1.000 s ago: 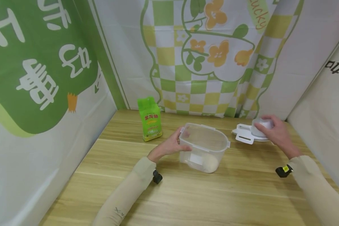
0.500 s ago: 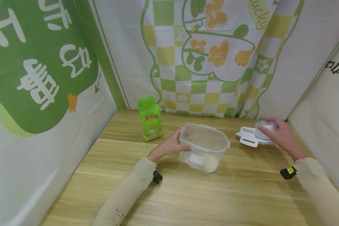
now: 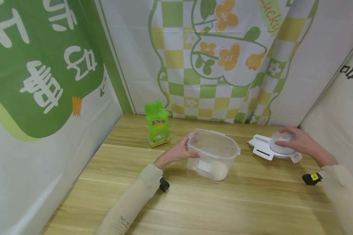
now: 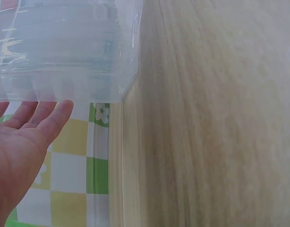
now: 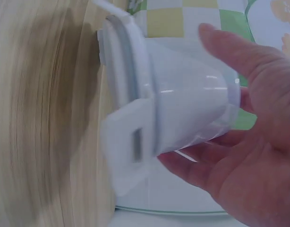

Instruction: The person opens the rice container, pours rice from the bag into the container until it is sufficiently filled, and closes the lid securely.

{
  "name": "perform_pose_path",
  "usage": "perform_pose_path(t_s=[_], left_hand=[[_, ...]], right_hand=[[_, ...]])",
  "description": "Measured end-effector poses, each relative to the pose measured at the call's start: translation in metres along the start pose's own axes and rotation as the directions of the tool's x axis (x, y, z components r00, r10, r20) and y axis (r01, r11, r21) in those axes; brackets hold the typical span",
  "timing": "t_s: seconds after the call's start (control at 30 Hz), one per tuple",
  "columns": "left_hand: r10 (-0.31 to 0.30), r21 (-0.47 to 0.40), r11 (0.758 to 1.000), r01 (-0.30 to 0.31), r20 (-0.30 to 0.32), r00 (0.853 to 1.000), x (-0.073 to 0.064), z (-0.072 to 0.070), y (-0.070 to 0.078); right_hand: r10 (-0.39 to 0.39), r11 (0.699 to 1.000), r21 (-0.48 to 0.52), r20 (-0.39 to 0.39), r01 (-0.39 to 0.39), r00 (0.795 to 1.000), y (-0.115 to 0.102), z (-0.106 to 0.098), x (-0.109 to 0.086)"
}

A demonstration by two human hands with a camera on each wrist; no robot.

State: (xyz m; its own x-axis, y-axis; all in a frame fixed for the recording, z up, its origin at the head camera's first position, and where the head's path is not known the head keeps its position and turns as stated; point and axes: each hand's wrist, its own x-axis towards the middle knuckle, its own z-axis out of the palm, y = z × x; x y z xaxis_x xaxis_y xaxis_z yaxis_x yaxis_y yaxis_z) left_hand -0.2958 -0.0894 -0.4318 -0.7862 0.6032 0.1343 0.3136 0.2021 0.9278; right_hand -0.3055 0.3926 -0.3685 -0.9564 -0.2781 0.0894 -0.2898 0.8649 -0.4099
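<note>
My left hand point(image 3: 177, 151) grips the left end of a clear plastic storage container point(image 3: 214, 143), thumb over its front rim. Pale grain-like contents point(image 3: 219, 169) lie low at its right. In the left wrist view, the left fingertips point(image 4: 63, 108) meet the container wall point(image 4: 55, 71). Farther right, my right hand point(image 3: 301, 142) spans a translucent cup point(image 3: 277, 147) attached to a white lid point(image 3: 261, 148) with slotted clips. The right wrist view has the cup point(image 5: 192, 94) between thumb and fingers; the lid point(image 5: 128, 71) is blurred there, close above or on the table.
A green bag point(image 3: 158, 127) with red lettering stands at the back left of the wooden table point(image 3: 194, 209). Patterned cloth point(image 3: 179, 81) hangs behind the table, and white cloth walls rise on both sides.
My right hand has moved right and toward me, with the cup and lid following and turning slightly. The left hand and container have stayed in place.
</note>
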Motion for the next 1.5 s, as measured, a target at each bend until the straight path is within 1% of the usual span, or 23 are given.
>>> perform_pose_path(t_s=[0.07, 0.1, 0.17, 0.3, 0.4, 0.53, 0.7, 1.1, 1.23, 1.5], left_hand=[[-0.007, -0.002, 1.000, 0.007, 0.012, 1.000, -0.002, 0.000, 0.007], [-0.011, -0.002, 1.000, 0.011, 0.015, 1.000, -0.002, -0.001, 0.008], [-0.010, 0.002, 1.000, 0.010, 0.012, 1.000, 0.001, -0.001, 0.000], [-0.009, 0.012, 1.000, 0.009, -0.001, 1.000, 0.008, -0.001, -0.016], [-0.001, 0.009, 1.000, 0.001, -0.007, 1.000, 0.008, 0.000, -0.019], [0.009, 0.005, 1.000, -0.009, -0.010, 1.000, 0.007, -0.001, -0.019], [0.010, 0.010, 1.000, -0.009, -0.019, 1.000, 0.006, 0.000, -0.017], [-0.006, -0.009, 1.000, 0.006, -0.034, 0.999, 0.005, 0.001, -0.015], [-0.017, -0.021, 1.000, 0.016, -0.035, 0.999, 0.006, 0.001, -0.017], [-0.002, -0.037, 0.999, 0.001, -0.028, 1.000, 0.005, 0.001, -0.018]], right_hand=[[-0.009, 1.000, -0.002, 0.014, 0.009, 1.000, 0.003, 0.000, -0.001], [-0.016, 1.000, 0.001, 0.019, 0.016, 1.000, 0.004, 0.001, -0.002], [-0.028, 1.000, 0.003, 0.028, 0.028, 0.999, 0.007, 0.001, -0.003], [-0.025, 1.000, 0.003, 0.057, 0.025, 0.998, 0.011, 0.002, -0.006], [-0.012, 1.000, -0.005, 0.081, 0.013, 0.997, 0.015, 0.002, -0.007], [0.009, 1.000, -0.021, 0.105, -0.006, 0.994, 0.021, 0.004, -0.008], [0.033, 0.999, -0.039, 0.116, -0.028, 0.993, 0.027, 0.005, -0.008], [0.048, 0.998, -0.053, 0.133, -0.041, 0.990, 0.031, 0.009, -0.013], [0.069, 0.996, -0.061, 0.150, -0.061, 0.986, 0.032, 0.010, -0.016], [0.113, 0.993, -0.058, 0.165, -0.105, 0.980, 0.034, 0.011, -0.017]])
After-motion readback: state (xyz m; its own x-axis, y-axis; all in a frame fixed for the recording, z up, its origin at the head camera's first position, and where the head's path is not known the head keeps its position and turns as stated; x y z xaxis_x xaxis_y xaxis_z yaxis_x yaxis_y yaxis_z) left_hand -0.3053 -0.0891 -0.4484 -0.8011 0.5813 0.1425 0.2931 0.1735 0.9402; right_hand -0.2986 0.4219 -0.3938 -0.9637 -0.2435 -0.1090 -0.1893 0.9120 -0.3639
